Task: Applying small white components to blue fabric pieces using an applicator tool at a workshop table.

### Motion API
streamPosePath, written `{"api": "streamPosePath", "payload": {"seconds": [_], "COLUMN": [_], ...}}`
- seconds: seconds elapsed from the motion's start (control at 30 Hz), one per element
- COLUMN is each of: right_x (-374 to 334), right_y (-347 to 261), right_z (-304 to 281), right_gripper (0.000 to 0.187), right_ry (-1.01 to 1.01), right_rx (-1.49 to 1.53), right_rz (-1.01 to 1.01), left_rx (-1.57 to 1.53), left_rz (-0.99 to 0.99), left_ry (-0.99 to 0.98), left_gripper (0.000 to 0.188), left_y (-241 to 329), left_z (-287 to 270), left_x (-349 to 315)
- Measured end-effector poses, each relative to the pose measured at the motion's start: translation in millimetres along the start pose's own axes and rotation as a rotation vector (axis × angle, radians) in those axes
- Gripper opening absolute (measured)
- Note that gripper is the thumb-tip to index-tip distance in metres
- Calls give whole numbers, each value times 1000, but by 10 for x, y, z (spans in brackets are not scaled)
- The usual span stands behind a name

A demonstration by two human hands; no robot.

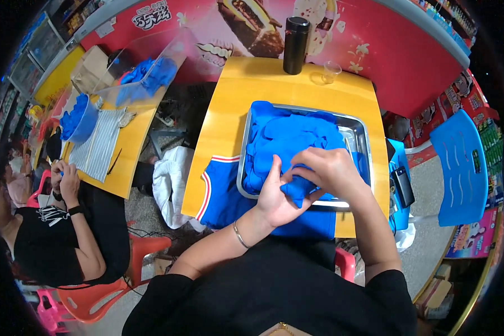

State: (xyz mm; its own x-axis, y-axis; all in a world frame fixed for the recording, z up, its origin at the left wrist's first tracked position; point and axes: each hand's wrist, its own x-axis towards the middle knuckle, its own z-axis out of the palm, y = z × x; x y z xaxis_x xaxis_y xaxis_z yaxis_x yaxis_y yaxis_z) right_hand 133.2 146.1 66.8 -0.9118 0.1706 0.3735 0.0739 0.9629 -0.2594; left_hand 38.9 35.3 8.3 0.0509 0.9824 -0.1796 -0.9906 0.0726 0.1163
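- The square yellow wooden table carries everything I work on; its smooth top shows bare along my left side and at the far end.
- A blue sports jersey with red-and-white trim lies flat on the near part of the table, partly under the tray and hanging over the near edge.
- The rectangular shiny metal tray sits on the table with its long axis running left to right; it is heaped with soft, crumpled blue cloth pieces.
- My left hand is palm up at the tray's near rim, fingers stretched upward and pressed against the small blue cloth piece.
- My right hand curls over from the right, its fingertips pinching that same piece, which hangs over the near rim, its loose end pointing down toward me.
- A tall black cylindrical flask stands upright at the far edge of the table.
- A small clear plastic cup stands just to the right of the flask.
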Motion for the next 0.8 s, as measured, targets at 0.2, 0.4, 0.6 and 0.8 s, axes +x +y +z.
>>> {"api": "streamPosePath", "payload": {"seconds": [0.2,0.4,0.6,0.8], "right_x": [-117,-227,-312,-133], "right_y": [-163,-272,-22,44], "right_z": [152,462,-173,-227], "right_gripper": [40,39,21,22], "right_ry": [315,339,260,3], "right_rx": [-146,176,1704,728], "right_rz": [100,298,-94,554], "left_rx": [-78,162,82,-93], "left_rz": [-36,183,224,150], "left_ry": [-56,-30,-177,-192], "left_gripper": [71,84,85,90], "left_y": [99,19,39,49], "left_z": [-74,11,-193,-39], "left_x": [-21,-13,107,84]}}
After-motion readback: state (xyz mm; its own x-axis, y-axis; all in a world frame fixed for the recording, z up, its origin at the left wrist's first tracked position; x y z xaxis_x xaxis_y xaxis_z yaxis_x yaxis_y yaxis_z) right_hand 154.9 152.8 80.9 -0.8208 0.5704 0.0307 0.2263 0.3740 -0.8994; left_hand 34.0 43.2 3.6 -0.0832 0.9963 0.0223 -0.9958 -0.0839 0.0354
